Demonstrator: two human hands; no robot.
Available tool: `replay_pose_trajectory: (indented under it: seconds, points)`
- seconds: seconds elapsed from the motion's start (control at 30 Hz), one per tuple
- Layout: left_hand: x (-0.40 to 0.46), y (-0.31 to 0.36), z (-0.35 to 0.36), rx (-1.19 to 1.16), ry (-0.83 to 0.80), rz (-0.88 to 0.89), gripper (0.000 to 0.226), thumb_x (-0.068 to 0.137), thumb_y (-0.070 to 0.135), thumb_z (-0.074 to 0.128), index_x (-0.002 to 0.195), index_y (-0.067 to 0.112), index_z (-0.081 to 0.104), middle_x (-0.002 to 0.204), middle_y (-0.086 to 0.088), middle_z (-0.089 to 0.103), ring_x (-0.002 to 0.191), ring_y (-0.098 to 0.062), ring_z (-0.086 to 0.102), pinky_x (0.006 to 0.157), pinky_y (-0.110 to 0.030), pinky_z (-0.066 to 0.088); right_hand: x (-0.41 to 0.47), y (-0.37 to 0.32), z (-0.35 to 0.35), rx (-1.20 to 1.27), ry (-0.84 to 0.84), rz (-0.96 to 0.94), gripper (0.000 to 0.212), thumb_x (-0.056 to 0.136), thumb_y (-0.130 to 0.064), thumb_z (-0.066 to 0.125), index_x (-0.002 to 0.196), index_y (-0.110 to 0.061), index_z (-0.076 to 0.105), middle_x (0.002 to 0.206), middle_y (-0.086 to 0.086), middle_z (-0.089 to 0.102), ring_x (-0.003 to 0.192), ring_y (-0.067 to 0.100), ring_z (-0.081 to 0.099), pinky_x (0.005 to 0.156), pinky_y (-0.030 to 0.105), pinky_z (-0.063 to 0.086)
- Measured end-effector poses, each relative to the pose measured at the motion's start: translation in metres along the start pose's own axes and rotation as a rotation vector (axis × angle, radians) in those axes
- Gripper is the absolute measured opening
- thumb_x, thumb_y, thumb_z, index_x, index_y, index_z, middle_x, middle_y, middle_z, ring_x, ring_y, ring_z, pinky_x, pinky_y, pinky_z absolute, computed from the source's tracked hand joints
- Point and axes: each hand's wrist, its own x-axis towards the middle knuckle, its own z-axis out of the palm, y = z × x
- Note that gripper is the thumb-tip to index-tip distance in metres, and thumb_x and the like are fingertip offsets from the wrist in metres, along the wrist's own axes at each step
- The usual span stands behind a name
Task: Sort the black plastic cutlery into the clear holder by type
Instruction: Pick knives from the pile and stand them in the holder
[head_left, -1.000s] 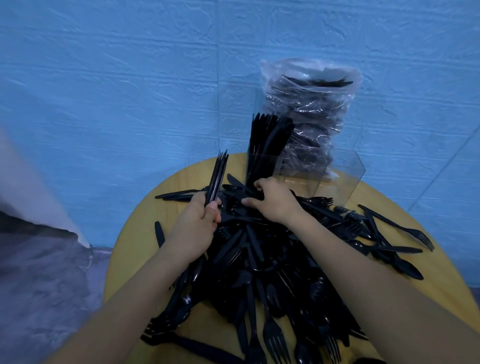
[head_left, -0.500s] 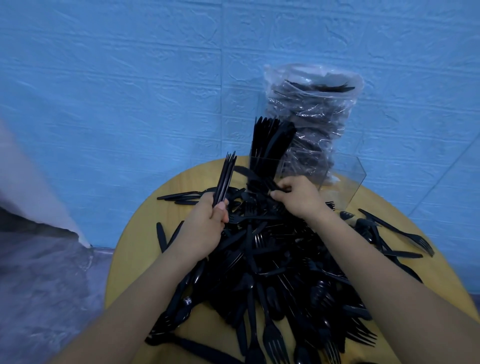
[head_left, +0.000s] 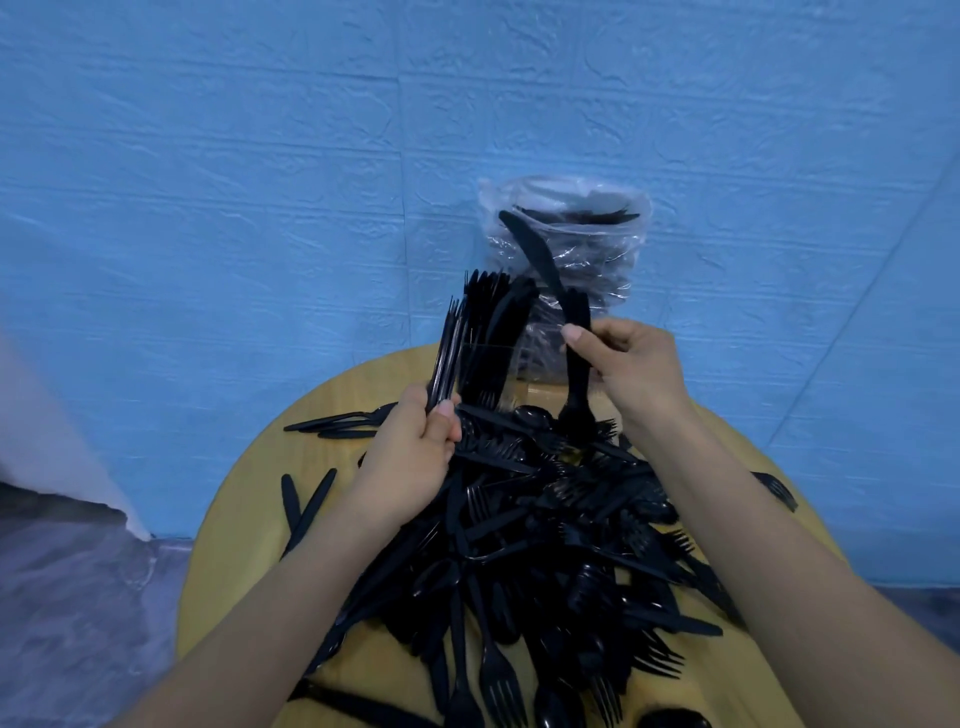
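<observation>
Right hand (head_left: 631, 371) pinches a knife (head_left: 550, 291); left hand (head_left: 415, 452) grips forks (head_left: 447, 358) — clear holder (head_left: 511, 364) barely discernible.

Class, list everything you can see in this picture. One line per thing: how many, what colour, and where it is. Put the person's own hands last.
cutlery pile: too many to count, black forks, knives and spoons, heaped on the table.
table: one, yellow wood, round, under the pile.
clear holder: one, transparent, far side of the table, black cutlery standing in it.
plastic bag: one, clear, holding black cutlery, behind the holder.
wall: one, blue, behind the table.
fork bundle: several, black, upright in the left hand.
knife: one, black, raised in the right hand.
left hand: grips the fork bundle.
right hand: holds the knife.
</observation>
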Motion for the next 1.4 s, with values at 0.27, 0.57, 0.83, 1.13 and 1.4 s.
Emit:
replay_pose_trajectory:
  seconds: [0.27, 0.57, 0.83, 1.13, 1.4]
  points:
    - [-0.019, 0.014, 0.019, -0.052, -0.016, 0.013, 0.02, 0.102, 0.016, 0.032, 0.093, 0.026, 0.048, 0.07, 0.005, 0.047, 0.053, -0.005, 0.039, 0.055, -0.028, 0.035, -0.032, 0.019, -0.026, -0.182, -0.082, 0.115, 0.026, 0.076, -0.024, 0.077, 0.06, -0.011, 0.061, 0.05, -0.004, 0.039, 0.04, 0.002, 0.031, 0.043, 0.013, 0.027]
    - [-0.043, 0.018, 0.036, -0.087, -0.057, -0.04, 0.019, 0.102, 0.016, 0.032, 0.096, 0.023, 0.049, 0.072, 0.003, 0.046, 0.055, -0.007, 0.039, 0.055, -0.024, 0.036, -0.065, 0.033, -0.031, -0.29, -0.091, 0.047, 0.04, 0.091, -0.03, 0.062, 0.063, -0.011, 0.039, 0.053, -0.006, 0.031, 0.048, 0.009, 0.028, 0.05, 0.026, 0.022]
    - [-0.048, 0.022, 0.035, -0.112, -0.054, -0.077, 0.017, 0.102, 0.016, 0.032, 0.099, 0.02, 0.048, 0.071, 0.002, 0.045, 0.053, -0.006, 0.038, 0.052, -0.022, 0.035, -0.064, 0.026, -0.018, -0.497, -0.268, 0.051, 0.042, 0.092, -0.057, 0.039, 0.07, -0.021, 0.037, 0.059, -0.007, 0.038, 0.052, 0.011, 0.039, 0.052, 0.026, 0.028]
    - [-0.043, 0.017, 0.03, -0.187, -0.042, -0.095, 0.017, 0.102, 0.015, 0.032, 0.096, 0.019, 0.048, 0.072, 0.002, 0.044, 0.049, -0.002, 0.038, 0.048, -0.02, 0.034, -0.078, 0.005, -0.011, -0.398, -0.175, -0.037, 0.034, 0.103, -0.031, 0.026, 0.074, -0.017, 0.037, 0.071, -0.003, 0.038, 0.066, 0.012, 0.04, 0.061, 0.026, 0.032]
    - [-0.046, 0.012, 0.033, -0.19, -0.042, -0.083, 0.016, 0.102, 0.016, 0.033, 0.103, 0.013, 0.049, 0.074, 0.001, 0.048, 0.053, -0.004, 0.041, 0.048, -0.017, 0.039, -0.113, -0.003, 0.001, -0.274, -0.21, -0.053, 0.015, 0.102, -0.017, 0.034, 0.103, -0.012, 0.048, 0.077, -0.002, 0.051, 0.066, 0.011, 0.047, 0.054, 0.013, 0.035]
